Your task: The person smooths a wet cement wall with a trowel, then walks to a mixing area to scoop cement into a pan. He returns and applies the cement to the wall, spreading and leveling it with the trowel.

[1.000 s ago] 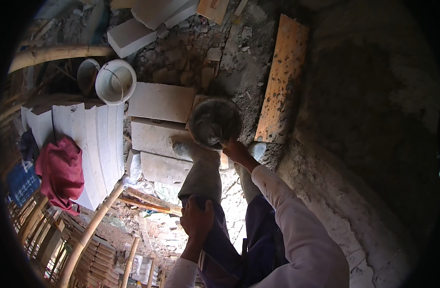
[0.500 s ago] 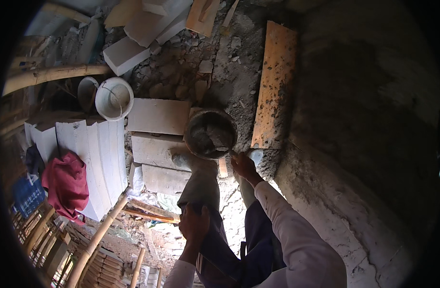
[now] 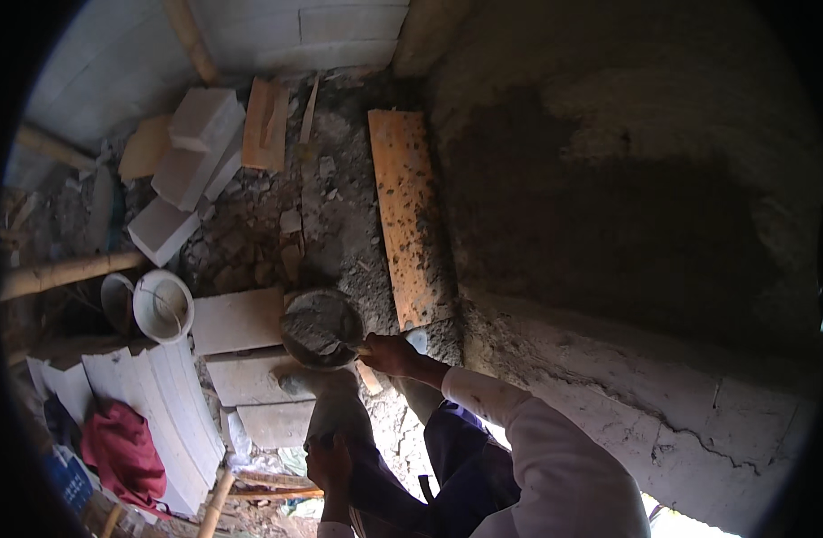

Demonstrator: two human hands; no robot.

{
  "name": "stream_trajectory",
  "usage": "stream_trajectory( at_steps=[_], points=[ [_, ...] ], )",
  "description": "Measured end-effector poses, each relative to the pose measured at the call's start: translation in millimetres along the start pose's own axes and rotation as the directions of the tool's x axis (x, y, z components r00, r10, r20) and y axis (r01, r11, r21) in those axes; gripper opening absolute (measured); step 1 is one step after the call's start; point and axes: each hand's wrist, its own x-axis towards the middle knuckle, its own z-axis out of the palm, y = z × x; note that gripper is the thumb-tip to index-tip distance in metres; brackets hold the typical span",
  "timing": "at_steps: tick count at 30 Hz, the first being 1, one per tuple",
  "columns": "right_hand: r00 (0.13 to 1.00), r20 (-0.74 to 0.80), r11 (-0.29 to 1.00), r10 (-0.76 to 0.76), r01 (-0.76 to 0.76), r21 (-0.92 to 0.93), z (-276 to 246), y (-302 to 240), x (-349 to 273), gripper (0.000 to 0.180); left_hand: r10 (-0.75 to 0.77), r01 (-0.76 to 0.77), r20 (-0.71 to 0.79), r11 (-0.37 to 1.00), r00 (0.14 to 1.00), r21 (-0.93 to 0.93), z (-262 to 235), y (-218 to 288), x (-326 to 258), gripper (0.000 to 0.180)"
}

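A round bucket of wet grey mortar stands in front of my feet, beside pale blocks. My right hand is at the bucket's right rim, closed round the handle of a trowel. The trowel's blade reaches into the bucket and is hard to tell from the mortar. Lower down, my left hand rests on my left knee, holding nothing, its fingers laid over the dark trouser leg.
A mortar-spattered board lies along the foot of the wall, which has a dark damp patch. Left of the bucket are pale blocks, a white bucket and a red cloth on stacked blocks. Bamboo poles cross the left side.
The view has tilted up toward the wall, so the bucket sits lower and further left. My right hand has come closer to the bucket's rim with the trowel. My left hand stays on the knee.
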Motion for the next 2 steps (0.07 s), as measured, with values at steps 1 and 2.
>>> stream_trajectory(
  at_steps=[1, 2],
  points=[
    [0.994, 0.102, 0.999, -0.030, 0.032, -0.026, -31.4, -14.1, 2.5, 0.051, -0.042, 0.042, 0.027, 0.999, 0.999, 0.005, -4.5, -0.7, -0.7, 0.070],
    [0.978, 0.202, 0.997, -0.048, 0.060, -0.055, -70.1, -24.2, 3.7, 0.057, -0.085, 0.083, 0.063, 0.996, 0.994, 0.029, -9.3, 2.3, 2.0, 0.071]
  ],
)
